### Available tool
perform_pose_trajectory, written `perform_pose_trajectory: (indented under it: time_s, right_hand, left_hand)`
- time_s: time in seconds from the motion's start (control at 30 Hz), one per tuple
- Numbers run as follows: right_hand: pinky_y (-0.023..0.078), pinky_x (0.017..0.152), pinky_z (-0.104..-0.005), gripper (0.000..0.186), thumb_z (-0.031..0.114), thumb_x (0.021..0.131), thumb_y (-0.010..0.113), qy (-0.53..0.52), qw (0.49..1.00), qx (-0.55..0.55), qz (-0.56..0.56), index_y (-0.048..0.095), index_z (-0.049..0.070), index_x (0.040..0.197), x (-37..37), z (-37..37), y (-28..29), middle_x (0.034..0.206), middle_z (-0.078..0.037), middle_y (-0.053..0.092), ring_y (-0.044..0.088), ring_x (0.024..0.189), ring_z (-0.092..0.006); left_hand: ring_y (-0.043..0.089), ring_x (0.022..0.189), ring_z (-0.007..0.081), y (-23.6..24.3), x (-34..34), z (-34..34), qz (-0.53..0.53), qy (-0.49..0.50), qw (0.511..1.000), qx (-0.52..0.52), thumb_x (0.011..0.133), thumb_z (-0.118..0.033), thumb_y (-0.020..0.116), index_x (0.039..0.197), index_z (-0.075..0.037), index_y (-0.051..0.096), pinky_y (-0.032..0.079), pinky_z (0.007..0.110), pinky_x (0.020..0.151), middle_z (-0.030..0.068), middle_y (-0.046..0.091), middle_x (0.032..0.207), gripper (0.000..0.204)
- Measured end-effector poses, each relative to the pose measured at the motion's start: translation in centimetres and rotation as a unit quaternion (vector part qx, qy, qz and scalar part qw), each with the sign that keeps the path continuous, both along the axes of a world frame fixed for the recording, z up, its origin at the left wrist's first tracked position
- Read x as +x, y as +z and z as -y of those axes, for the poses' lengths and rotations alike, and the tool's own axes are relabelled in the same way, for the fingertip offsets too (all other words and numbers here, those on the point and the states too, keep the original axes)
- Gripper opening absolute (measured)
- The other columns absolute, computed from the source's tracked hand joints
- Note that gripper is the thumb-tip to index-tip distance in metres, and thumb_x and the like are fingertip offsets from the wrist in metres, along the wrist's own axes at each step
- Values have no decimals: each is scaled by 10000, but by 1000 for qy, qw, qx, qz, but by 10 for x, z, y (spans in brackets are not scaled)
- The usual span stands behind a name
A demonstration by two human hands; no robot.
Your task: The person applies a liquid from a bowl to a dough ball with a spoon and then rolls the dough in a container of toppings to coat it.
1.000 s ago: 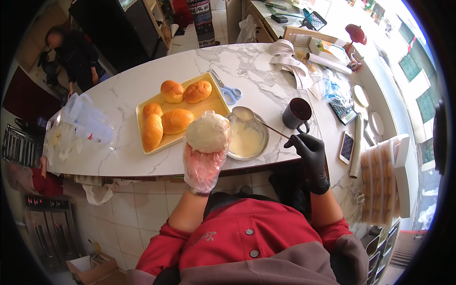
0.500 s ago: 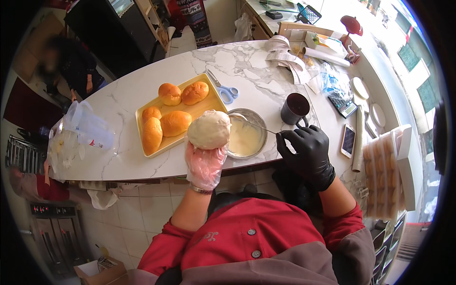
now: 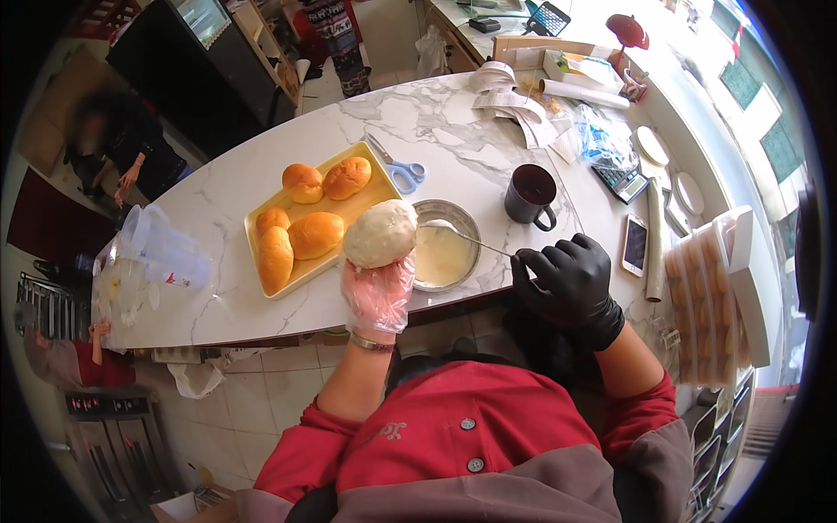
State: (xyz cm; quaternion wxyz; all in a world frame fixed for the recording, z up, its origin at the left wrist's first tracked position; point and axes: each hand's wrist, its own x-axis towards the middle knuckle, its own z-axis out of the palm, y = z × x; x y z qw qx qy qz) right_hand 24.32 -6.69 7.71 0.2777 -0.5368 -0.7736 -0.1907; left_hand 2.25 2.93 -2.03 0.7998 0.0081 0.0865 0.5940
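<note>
My left hand (image 3: 377,292), in a clear plastic glove, holds up a bun coated in pale cream (image 3: 381,233). Just right of it sits a steel bowl of cream (image 3: 449,261). My right hand (image 3: 562,288), in a black glove, pinches the long handle of a spoon (image 3: 488,247), whose head rests in cream at the bowl. Behind my left hand, a yellow tray (image 3: 266,215) carries several golden rolls (image 3: 316,234). Blue-handled scissors (image 3: 405,174) lie beside the tray. A dark mug (image 3: 530,193) stands behind the bowl.
Clear pitchers and bags (image 3: 170,248) sit on the marble counter's left. Receipts (image 3: 514,109), calculator (image 3: 619,181), phone (image 3: 636,244) and stacked containers (image 3: 706,309) line the right. A person in dark clothes (image 3: 144,148) is at upper left; another in red (image 3: 91,353) at left.
My right hand has turned more palm-down and shifted with the spoon, whose head sits lower in the bowl. The dark-clothed person's hands have moved. The whole view has shifted slightly.
</note>
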Motion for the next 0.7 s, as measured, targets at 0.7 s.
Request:
perform_pose_trajectory:
  time_s: [0.7]
  right_hand:
    - [341, 417, -298, 198, 149, 670, 636, -22, 1000, -7, -14, 484, 114, 547, -19, -5, -5, 447, -18, 410, 433, 397, -175]
  left_hand:
    - [471, 1114, 310, 2, 27, -26, 7, 78, 996, 47, 893, -320, 372, 1207, -1, 421, 413, 439, 936, 162, 463, 1226, 450]
